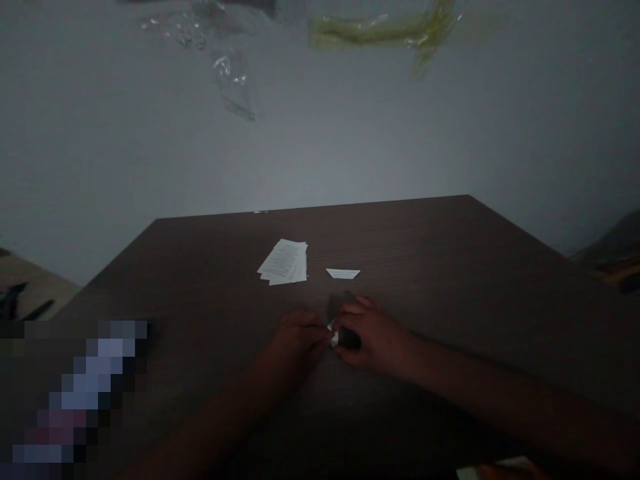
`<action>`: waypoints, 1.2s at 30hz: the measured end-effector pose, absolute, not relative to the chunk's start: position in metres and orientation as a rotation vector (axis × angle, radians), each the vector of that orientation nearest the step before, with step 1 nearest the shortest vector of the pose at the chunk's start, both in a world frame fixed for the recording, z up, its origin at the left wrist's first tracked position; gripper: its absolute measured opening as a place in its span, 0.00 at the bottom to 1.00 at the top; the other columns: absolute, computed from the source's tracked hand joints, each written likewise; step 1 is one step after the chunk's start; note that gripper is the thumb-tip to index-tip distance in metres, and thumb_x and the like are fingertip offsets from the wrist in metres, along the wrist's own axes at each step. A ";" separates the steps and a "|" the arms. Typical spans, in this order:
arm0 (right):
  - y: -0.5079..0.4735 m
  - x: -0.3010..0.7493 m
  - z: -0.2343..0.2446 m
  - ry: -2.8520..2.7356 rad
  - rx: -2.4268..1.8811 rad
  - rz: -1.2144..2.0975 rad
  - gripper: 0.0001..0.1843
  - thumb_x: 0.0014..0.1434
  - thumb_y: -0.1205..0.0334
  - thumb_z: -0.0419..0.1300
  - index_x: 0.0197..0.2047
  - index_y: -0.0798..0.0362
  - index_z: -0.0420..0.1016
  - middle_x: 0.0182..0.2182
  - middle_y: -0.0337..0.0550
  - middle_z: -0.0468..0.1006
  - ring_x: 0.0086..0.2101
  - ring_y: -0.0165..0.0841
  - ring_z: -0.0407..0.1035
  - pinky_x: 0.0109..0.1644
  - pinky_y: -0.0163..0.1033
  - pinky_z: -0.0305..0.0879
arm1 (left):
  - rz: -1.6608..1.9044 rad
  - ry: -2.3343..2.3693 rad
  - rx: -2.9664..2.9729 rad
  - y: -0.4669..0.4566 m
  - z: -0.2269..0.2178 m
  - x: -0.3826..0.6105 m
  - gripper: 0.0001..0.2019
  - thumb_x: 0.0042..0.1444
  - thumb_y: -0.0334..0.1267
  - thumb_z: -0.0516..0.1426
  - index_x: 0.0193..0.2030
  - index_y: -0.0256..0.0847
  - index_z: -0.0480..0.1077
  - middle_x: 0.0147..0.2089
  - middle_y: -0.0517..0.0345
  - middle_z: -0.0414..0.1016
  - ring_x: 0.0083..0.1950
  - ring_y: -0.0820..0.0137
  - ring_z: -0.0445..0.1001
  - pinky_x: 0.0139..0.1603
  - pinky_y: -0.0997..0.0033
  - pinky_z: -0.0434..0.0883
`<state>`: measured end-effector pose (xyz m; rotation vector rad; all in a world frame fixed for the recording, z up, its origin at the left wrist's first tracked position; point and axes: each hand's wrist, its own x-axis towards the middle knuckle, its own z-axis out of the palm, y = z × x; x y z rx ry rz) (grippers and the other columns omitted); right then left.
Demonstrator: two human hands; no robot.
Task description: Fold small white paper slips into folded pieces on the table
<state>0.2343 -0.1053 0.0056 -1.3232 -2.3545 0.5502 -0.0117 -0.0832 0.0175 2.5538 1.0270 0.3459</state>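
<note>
Near the middle of the dark wooden table, both my hands meet at a small piece of white paper (334, 339). My left hand (303, 331) pinches its left side between thumb and fingers. From the right, my right hand (367, 331) curls around it, fingers closed on the paper. Most of the piece is hidden by my fingers, so its shape cannot be made out. A dark patch shows inside the curl of my right hand. Just beyond my hands lies a folded strip of white paper (343, 274) with slanted ends. Left of that strip rests a loose stack of printed paper sheets (284, 263).
The table (425, 260) ends at a grey wall (350, 147), with clear tape and yellow tape (370, 32) stuck on it. A small white scrap (261, 212) sits at the far edge. Pixelation covers an object at the left front. Something pale (495, 469) shows at the bottom right.
</note>
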 end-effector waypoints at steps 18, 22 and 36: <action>-0.092 0.233 -0.004 -2.281 -1.339 0.493 0.09 0.65 0.72 0.77 0.42 0.49 0.87 0.42 0.43 0.85 0.47 0.43 0.78 0.55 0.48 0.71 | 0.067 0.933 2.894 -0.114 0.029 -0.008 0.15 0.74 0.33 0.68 0.64 0.37 0.83 0.61 0.43 0.88 0.63 0.48 0.86 0.69 0.45 0.79; -0.087 0.234 -0.004 -2.261 -1.355 0.483 0.10 0.64 0.74 0.75 0.40 0.48 0.86 0.41 0.41 0.85 0.46 0.42 0.78 0.55 0.47 0.71 | 0.051 0.905 2.897 -0.115 0.031 -0.007 0.15 0.75 0.36 0.66 0.65 0.38 0.83 0.64 0.43 0.88 0.65 0.49 0.85 0.71 0.47 0.78; -0.079 0.232 -0.002 -2.228 -1.432 0.432 0.06 0.67 0.70 0.75 0.42 0.48 0.86 0.44 0.44 0.86 0.49 0.44 0.79 0.57 0.49 0.72 | 0.000 0.957 2.842 -0.114 0.032 -0.009 0.19 0.71 0.30 0.67 0.67 0.37 0.83 0.67 0.40 0.88 0.66 0.46 0.87 0.71 0.42 0.81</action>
